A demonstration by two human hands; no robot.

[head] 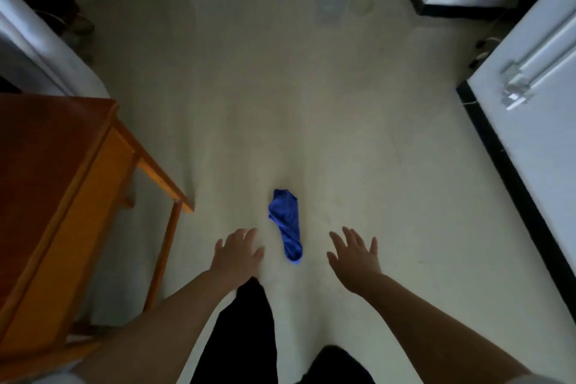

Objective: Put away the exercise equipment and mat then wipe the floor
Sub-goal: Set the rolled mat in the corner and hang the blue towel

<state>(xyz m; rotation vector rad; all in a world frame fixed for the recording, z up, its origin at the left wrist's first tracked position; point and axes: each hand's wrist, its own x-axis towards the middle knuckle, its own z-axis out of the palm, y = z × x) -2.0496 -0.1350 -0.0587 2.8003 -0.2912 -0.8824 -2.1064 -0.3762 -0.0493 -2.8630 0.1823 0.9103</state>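
1. Cloth (pixel 287 224) is the blue thing I need now. It lies bunched up on the floor (pixel 311 103), between my two hands and just past my fingertips.
2. My left hand (pixel 237 254) is on the left of it, near but not touching. Its fingers (pixel 246 232) are spread and a bit bent, and they hold nothing.
3. I think the cloth is soft, light and floppy. It will not break and will not slip much. It should sag when I lift it, so I would grab the fat bunched middle, not a thin end.
4. Its long way runs away from me. The narrow end points back at me, between my hands. The wide end points far from my fingers.
5. My right hand (pixel 353 256) is on the right, near but apart from it. Its fingers (pixel 350 237) are straight, spread wide and empty.
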